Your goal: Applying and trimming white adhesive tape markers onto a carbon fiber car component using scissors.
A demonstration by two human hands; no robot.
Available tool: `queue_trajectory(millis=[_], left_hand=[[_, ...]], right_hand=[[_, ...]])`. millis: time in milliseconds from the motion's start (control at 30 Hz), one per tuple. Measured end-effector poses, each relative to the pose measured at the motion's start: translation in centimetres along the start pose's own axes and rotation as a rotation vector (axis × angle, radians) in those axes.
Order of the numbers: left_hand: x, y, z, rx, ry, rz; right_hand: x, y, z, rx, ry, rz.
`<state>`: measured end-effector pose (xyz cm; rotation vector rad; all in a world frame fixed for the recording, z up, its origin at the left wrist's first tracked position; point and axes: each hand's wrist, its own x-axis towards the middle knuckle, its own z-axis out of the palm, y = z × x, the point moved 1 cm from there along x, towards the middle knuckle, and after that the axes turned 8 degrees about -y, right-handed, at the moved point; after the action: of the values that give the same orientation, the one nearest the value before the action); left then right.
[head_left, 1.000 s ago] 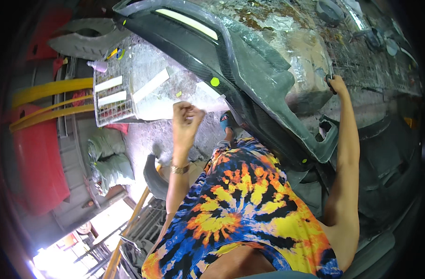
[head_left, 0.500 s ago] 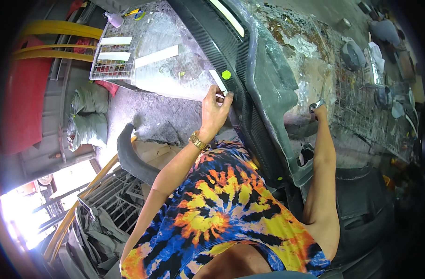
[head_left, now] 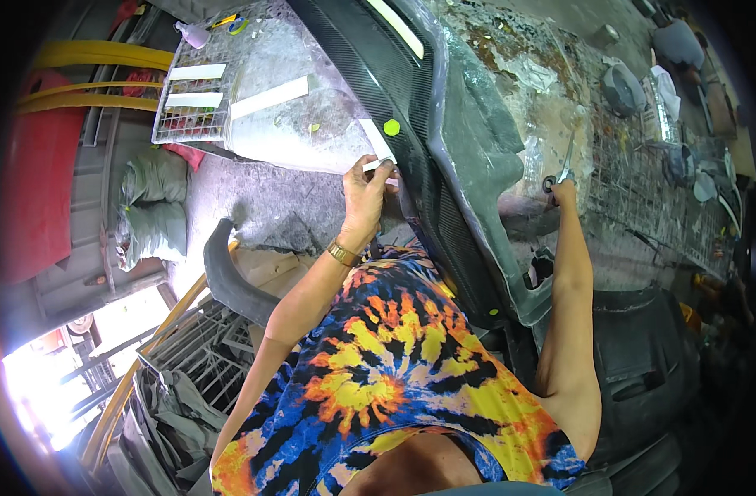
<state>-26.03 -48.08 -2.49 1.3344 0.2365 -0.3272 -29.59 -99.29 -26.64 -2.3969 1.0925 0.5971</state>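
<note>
- The left hand is pinching a small white piece between thumb and fingers, beside the black panel's edge.
- The right hand is clutching scissors by their handles.
- Three white strips are lying leftward.

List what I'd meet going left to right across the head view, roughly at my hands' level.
Red curved panel, bulging greenish bags, dark grey curved piece, your left hand pinching a short white strip, long black woven-patterned panel, greenish moulded piece, your right hand gripping metal scissors.
</note>
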Motion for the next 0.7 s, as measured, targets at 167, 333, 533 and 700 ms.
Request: queue_trajectory(millis=[167, 333, 533, 700], left_hand=[[0.0, 0.4, 0.0, -0.011, -0.013, -0.011], [-0.1, 0.2, -0.4, 0.041, -0.024, -0.022], [-1.3, -0.1, -3.3, -0.106, -0.177, 0.003], [0.7, -2.6, -3.7, -0.379, -0.225, -0.055]], right_hand=[[0.0, 0.3, -0.3, -0.019, -0.065, -0.030], [-0.6, 0.6, -1.7, -0.073, 0.010, -0.088], [-9.4, -10.4, -9.9, 0.292, 0.224, -0.537], [-28.4, -23.4, -12.5, 0.706, -0.088, -0.854]])
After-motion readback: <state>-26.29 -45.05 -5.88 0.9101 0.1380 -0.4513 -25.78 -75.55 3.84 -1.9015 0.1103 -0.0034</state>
